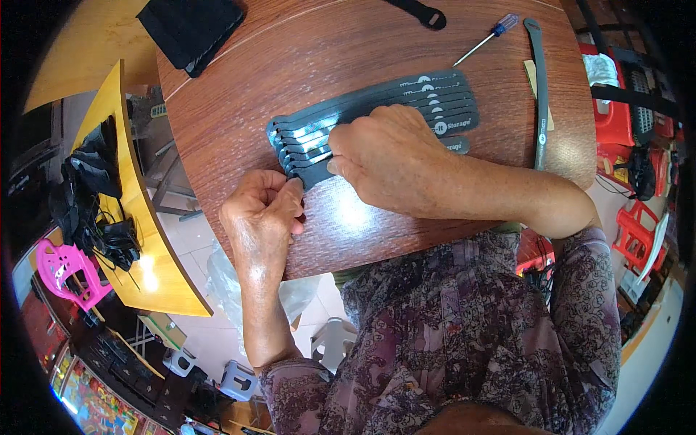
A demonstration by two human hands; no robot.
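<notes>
The left hand is pinching the near-left end of the overlapping grey straps, apparently steadying them between the left and right edges of the table. The right hand is curling over them, seemingly keeping them flat; whether its fingertips are pinching one cannot be determined.

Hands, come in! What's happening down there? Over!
Left hand at left end of grey straps; right hand over their middle. Straps overlapped in a row. Screwdriver beyond, clear of both hands.
</notes>
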